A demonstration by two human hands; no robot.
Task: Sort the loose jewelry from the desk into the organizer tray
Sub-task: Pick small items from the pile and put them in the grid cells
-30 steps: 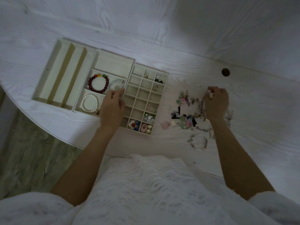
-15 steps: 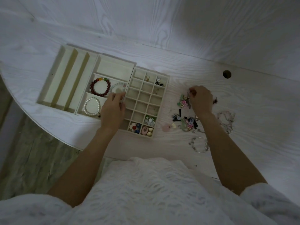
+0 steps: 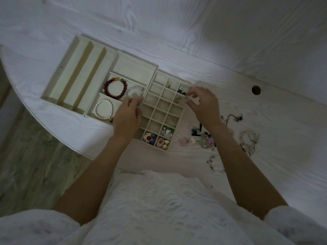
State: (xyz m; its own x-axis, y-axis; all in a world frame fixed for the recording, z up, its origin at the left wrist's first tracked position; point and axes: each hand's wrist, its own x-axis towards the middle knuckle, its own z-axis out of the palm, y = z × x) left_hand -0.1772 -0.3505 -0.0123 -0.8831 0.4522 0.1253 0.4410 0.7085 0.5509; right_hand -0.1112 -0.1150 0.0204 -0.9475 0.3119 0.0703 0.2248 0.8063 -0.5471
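A cream organizer tray with many small cells lies mid-desk. Next to it on the left stands a bracelet tray holding a dark red bead bracelet, a clear bead bracelet and a pearl bracelet. My left hand rests on the wall between the two trays, fingers curled over its edge. My right hand hovers over the cell tray's right side and pinches a small piece of jewelry between thumb and finger. Loose jewelry lies in a pile right of the tray.
A long-slot tray sits furthest left. Some near cells hold a flower charm and pale shells. Bracelets and a chain lie at the right. A cable hole is in the desk. The desk's curved edge runs lower left.
My right hand has moved left from the loose pile to above the cell tray, carrying a small piece. My left hand has stayed at the tray wall.
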